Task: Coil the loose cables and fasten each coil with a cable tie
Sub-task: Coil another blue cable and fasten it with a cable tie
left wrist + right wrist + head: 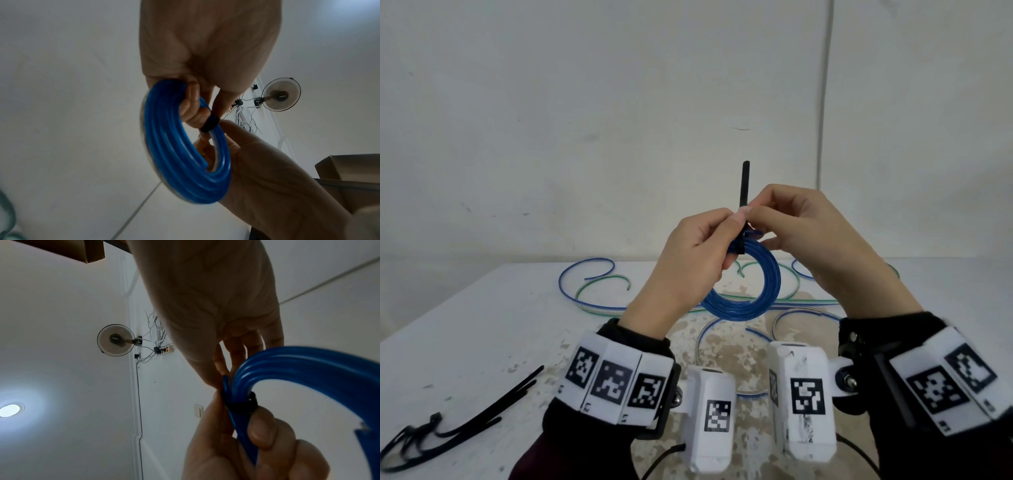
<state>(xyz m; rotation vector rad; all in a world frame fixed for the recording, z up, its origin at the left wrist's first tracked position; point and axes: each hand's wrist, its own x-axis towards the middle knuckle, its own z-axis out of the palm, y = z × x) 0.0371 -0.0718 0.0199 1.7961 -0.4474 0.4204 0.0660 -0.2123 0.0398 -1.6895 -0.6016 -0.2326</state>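
I hold a coil of blue cable [756, 294] upright in the air over the table. My left hand [734, 236] grips its top left part, fingers curled through the ring. A black cable tie [744, 185] is looped round the strands there, and its tail stands straight up. My right hand [755, 214] pinches that tail just above the loop, thumb and forefinger against my left thumb. In the left wrist view the tie's band [210, 123] wraps the coil [180, 162]. The right wrist view shows the same band [242, 405] on the coil [308, 366].
Several loose blue and green cables [599, 291] lie curled across the far half of the white table [482, 325]. A bunch of spare black cable ties [448, 421] lies at the near left. A white wall stands behind the table.
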